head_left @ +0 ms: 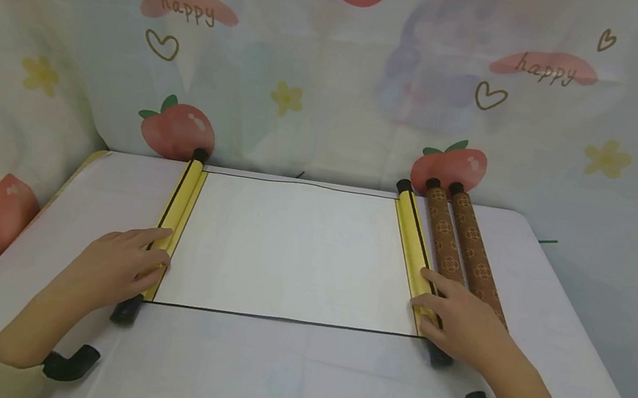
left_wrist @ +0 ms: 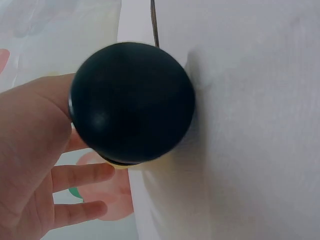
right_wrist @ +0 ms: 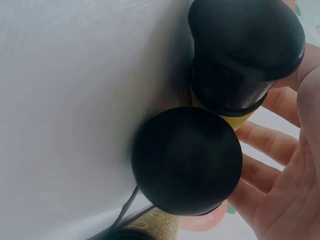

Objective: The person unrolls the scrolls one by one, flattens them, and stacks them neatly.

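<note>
A white scroll (head_left: 293, 250) lies unrolled flat, with thin black lines along its long edges. My left hand (head_left: 120, 262) rests on its left yellow roller (head_left: 182, 196), fingers stretched across it. The roller's black end knob (left_wrist: 132, 102) fills the middle of the left wrist view and covers part of the hand. My right hand (head_left: 464, 320) lies with extended fingers over the right yellow roller (head_left: 411, 233). In the right wrist view that roller's black knob (right_wrist: 245, 50) hides some of the fingers.
Two brown patterned scrolls (head_left: 476, 253) lie side by side just right of the yellow roller, partly under the right hand. The white table (head_left: 266, 384) ends at a fruit-printed cloth backdrop (head_left: 335, 91). Black wrist cameras (head_left: 72, 361) sit at both cuffs.
</note>
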A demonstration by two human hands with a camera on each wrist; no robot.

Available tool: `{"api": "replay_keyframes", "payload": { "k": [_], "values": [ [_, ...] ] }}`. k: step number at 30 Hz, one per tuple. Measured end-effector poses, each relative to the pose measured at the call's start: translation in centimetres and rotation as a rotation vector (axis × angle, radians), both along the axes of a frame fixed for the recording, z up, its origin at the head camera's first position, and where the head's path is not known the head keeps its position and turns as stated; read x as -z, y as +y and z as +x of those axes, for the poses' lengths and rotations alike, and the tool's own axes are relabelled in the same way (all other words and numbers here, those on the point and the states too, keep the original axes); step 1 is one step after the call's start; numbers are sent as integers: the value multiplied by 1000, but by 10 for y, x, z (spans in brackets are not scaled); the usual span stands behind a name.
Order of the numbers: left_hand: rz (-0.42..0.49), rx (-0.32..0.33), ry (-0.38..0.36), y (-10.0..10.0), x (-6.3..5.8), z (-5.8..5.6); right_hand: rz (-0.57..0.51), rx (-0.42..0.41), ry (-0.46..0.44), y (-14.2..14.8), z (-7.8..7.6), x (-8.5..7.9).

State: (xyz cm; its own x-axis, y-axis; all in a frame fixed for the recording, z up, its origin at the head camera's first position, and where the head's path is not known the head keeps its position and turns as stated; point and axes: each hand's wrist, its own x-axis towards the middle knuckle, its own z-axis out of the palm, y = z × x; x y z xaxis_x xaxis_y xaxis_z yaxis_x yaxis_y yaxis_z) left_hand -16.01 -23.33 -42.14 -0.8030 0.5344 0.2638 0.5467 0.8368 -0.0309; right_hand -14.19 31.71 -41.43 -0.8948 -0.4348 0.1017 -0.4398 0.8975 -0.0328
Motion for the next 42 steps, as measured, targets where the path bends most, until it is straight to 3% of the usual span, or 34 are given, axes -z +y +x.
{"api": "replay_keyframes", "payload": {
  "k": [10, 42],
  "values": [
    [-40, -34, -30, -6, -1, 1, -1, -3, -1, 1, -1, -3],
    [20, -34, -28, -18, 2, 3, -27, -38, 39, 13, -1, 0]
  ]
}}
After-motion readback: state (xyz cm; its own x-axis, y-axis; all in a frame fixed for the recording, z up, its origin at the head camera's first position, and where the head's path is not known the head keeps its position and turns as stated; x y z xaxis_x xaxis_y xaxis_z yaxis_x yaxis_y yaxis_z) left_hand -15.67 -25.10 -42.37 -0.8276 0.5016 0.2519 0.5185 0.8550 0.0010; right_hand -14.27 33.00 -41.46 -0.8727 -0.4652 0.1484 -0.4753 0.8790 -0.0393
